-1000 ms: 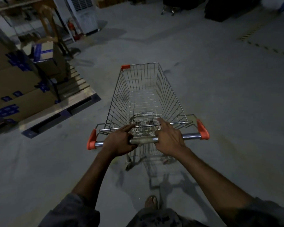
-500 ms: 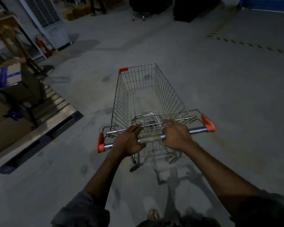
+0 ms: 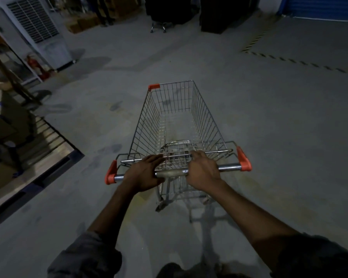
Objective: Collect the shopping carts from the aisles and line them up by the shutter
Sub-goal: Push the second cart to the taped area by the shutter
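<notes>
Left grip: left hand (image 3: pixel 144 174) is wrapping the cart's handle bar (image 3: pixel 170 173) left of its middle, fingers curled over the top, pinching the bar
Right grip: right hand (image 3: pixel 202 171) is closing round the same bar just right of the left hand, knuckles up, fingers folded over the far side
Between the grips: a short dull stretch of bar is showing; shiny metal is running outward past each hand to an orange end cap (image 3: pixel 243 159)
Shopping cart (image 3: pixel 177 125): wire basket is stretching straight ahead of both hands, standing upright on the floor, basket empty apart from the folded wire seat flap just beyond the fingers; one orange corner guard is sitting on the far left corner of the rim
Under the grips: the cart's frame and a wheel are showing below the bar, casting a shadow toward the person
Floor (image 3: pixel 279 121): grey concrete, stained, is lying all round the cart
Left of the left grip: a wooden pallet (image 3: pixel 38 149) with cardboard boxes is sitting well apart from the cart
Far ahead, left: a white air cooler (image 3: pixel 34 29) is standing, a red fire extinguisher (image 3: pixel 33 64) beside it
Far ahead, right: blue shutter (image 3: pixel 321 7) is showing at the top edge, well apart from the cart, with striped floor tape (image 3: pixel 301 62) in between
</notes>
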`<state>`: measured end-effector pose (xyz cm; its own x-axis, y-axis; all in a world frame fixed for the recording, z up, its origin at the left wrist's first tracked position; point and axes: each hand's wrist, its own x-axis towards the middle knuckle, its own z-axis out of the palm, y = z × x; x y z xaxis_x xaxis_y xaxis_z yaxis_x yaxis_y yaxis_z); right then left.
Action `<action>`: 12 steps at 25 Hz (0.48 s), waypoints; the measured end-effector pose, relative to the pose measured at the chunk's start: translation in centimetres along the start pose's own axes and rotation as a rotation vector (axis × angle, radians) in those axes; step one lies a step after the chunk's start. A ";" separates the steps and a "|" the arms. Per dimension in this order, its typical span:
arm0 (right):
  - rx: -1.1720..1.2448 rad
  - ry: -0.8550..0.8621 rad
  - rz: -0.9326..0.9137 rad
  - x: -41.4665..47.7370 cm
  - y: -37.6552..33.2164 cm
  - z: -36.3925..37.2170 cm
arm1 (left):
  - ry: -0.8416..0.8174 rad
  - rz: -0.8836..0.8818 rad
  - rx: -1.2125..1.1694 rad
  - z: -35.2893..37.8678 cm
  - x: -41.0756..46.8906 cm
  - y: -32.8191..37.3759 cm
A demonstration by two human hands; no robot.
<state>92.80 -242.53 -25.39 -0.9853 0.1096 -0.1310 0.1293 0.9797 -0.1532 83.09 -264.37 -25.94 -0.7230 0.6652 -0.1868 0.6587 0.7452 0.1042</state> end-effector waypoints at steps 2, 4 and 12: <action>0.009 -0.009 0.031 1.1 1.9 -0.6 | 0.000 0.005 -0.028 -0.7 2.4 1.0; 0.014 -0.014 0.057 2.4 4.1 -1.2 | -0.012 0.016 -0.057 -1.5 5.3 2.1; 0.039 0.062 0.144 8.4 12.5 -2.4 | -0.026 0.158 -0.114 -3.7 17.6 4.6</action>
<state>85.87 -229.01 -26.06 -0.9612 0.2595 -0.0938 0.2725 0.9461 -0.1752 72.58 -249.07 -25.17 -0.6062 0.7737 -0.1841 0.7344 0.6334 0.2438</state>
